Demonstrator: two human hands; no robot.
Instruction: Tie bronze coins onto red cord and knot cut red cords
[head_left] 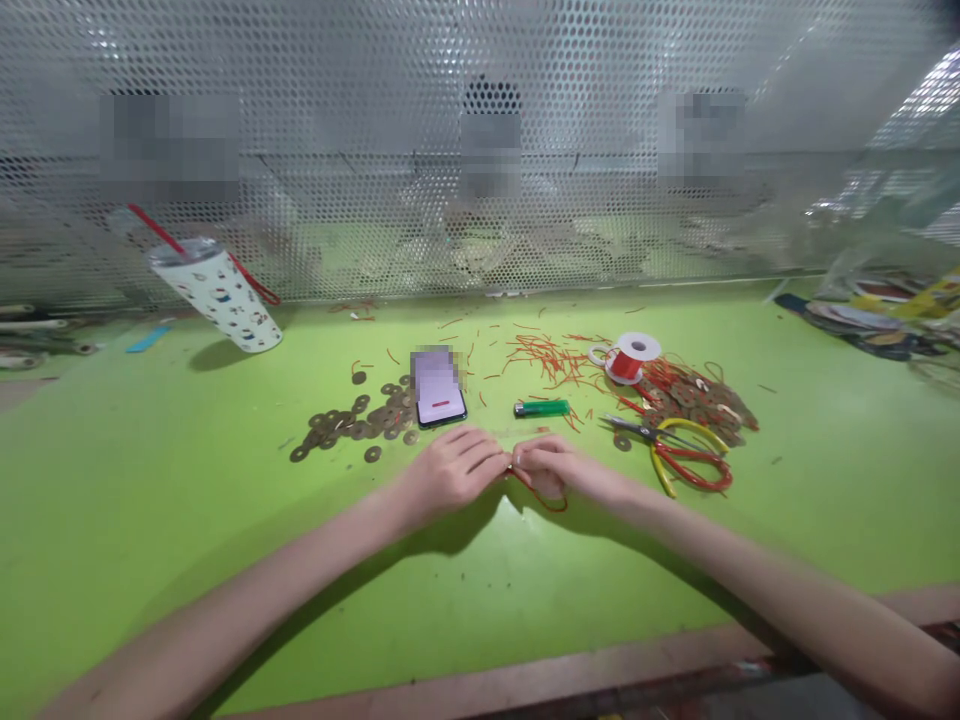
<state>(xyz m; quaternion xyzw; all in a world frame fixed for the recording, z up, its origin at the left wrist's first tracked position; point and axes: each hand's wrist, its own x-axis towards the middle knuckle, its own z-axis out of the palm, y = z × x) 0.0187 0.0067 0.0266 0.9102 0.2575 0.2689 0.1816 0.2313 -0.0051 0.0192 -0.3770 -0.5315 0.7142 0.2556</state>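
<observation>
Bright green table (pixel 480 610) lies under both arms. Left hand (pixel 459 468) and right hand (pixel 551 466) pinch a red cord (pixel 556 509) where their fingertips meet; its loop pokes out beside the right hand.

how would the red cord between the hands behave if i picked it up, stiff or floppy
The red cord is probably floppy overall, as it looks thin and bends into a loop beneath the right hand. It may have slight spring, since that loop stays rounded. It's likely very light, given how slender it looks.
</observation>
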